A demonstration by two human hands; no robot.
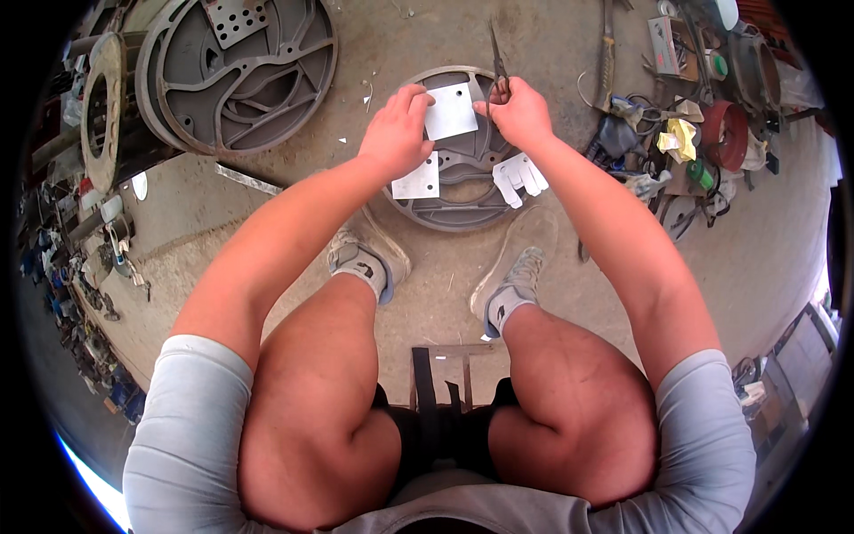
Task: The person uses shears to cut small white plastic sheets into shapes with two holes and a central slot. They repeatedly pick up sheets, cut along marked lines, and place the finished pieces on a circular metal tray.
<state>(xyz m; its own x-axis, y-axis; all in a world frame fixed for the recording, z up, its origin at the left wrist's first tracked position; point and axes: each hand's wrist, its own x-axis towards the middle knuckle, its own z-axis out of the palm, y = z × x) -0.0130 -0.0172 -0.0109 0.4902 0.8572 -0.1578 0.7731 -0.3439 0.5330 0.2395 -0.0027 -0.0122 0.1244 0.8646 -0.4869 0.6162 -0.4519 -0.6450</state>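
Note:
A white sheet (452, 111) with a small dark hole near its far edge sits over a round, ribbed grey metal casting (463, 220) on the floor. At the sheet's left edge, my left hand (398, 129) grips it with bent fingers. My right hand (519, 114) is closed around dark metal scissors (498, 62), whose blades point away from me. The right thumb is by the sheet's right edge. Nearer to me on the casting lie a second white sheet with holes (415, 180) and an irregular cut white piece (519, 180).
Larger round castings (240, 76) stand at the far left, with a perforated plate (236, 20) on top. A metal strip (247, 179) lies on the concrete. Tools, cables, a crumpled yellow paper (678, 140) and a red ring (725, 135) clutter the right. My shoes flank the casting's near side.

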